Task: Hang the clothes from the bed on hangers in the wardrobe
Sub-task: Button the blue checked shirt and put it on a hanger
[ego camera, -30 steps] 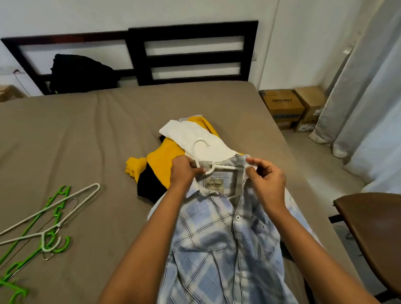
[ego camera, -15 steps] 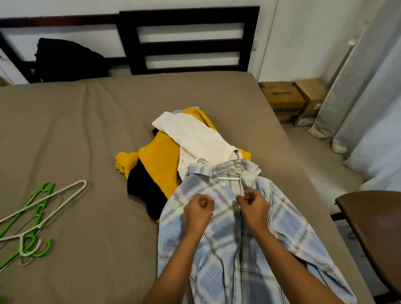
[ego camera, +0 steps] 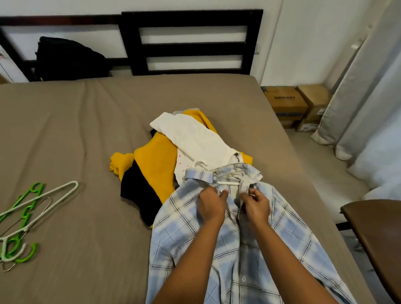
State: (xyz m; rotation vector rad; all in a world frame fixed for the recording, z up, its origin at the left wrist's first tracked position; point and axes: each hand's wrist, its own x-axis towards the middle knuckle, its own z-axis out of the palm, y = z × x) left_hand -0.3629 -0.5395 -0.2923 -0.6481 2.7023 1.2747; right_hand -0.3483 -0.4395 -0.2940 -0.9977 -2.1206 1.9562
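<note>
The left hand [ego camera: 212, 205] and right hand [ego camera: 255, 204] pinch the shirt [ego camera: 234, 253] at its front edges, just 6 o'clock of the hanger [ego camera: 228, 183], so an uneven tug could slip a shoulder off it.

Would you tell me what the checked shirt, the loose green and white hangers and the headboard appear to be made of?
The checked shirt: thin woven fabric, probably cotton, matte; it drapes and creases. The green hangers: likely moulded plastic, glossy, with thick hooks. The loose white hanger: slim, smooth, plastic or coated wire. The headboard: dark bars, painted wood or metal; I cannot tell which.
</note>
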